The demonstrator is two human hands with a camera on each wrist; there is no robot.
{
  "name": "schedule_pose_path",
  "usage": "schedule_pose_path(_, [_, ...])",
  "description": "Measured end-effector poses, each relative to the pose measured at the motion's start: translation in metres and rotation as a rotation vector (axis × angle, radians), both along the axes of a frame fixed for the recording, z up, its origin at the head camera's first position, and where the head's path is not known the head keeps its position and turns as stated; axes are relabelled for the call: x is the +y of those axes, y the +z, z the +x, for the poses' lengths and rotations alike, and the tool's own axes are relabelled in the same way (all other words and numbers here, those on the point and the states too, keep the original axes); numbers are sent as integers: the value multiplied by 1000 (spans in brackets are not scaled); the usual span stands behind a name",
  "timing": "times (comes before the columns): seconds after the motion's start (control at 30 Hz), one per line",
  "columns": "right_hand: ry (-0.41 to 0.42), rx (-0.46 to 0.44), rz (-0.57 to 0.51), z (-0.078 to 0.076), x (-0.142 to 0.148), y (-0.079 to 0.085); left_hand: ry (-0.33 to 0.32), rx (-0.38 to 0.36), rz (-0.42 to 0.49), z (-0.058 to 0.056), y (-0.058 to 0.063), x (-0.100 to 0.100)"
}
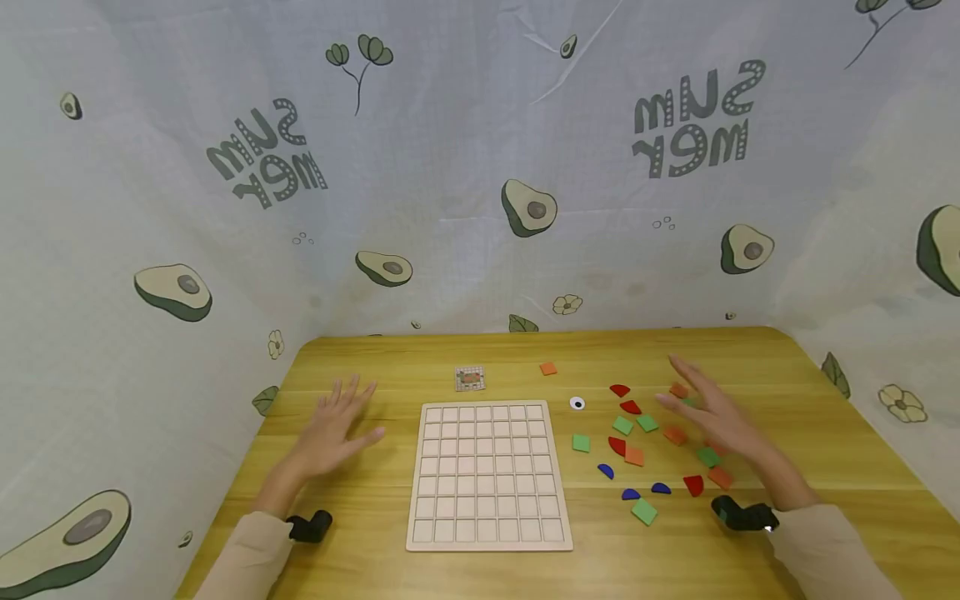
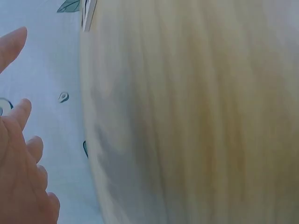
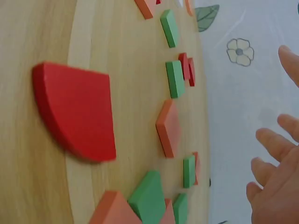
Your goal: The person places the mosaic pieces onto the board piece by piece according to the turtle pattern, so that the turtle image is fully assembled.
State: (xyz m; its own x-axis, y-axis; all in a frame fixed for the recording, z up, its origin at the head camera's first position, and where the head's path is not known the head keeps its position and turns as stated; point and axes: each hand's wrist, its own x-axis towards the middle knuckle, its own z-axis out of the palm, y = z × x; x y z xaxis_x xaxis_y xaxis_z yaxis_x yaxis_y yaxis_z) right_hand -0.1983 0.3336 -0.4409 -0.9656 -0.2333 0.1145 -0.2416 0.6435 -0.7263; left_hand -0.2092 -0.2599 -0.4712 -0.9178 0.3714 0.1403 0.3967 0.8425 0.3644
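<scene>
My left hand [image 1: 327, 435] hovers over the left side of the table with fingers spread and nothing in it; it shows at the edge of the left wrist view too. My right hand [image 1: 716, 417], fingers extended and also holding nothing, is above the scattered pieces on the right. Around it lie orange squares [image 1: 676, 435], green squares [image 1: 647, 423], red quarter-circle pieces [image 1: 693, 485] and blue half-round pieces [image 1: 661, 488]. In the right wrist view a red quarter-circle [image 3: 77, 114] is nearest the camera. Between the hands sits a pale wooden grid board [image 1: 486, 479].
Behind the board lies a small printed grid card [image 1: 470, 378]. An orange square [image 1: 548, 368] and a white disc with a black dot [image 1: 577, 403] lie to its right. A patterned cloth [image 1: 450, 167] hangs behind the wooden table [image 1: 360, 550].
</scene>
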Motion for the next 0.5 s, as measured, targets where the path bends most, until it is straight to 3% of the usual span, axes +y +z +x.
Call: schedule_pose_path(0.5, [99,3,-77,-20,-33,-11,-126,-57,63,9,-7,25])
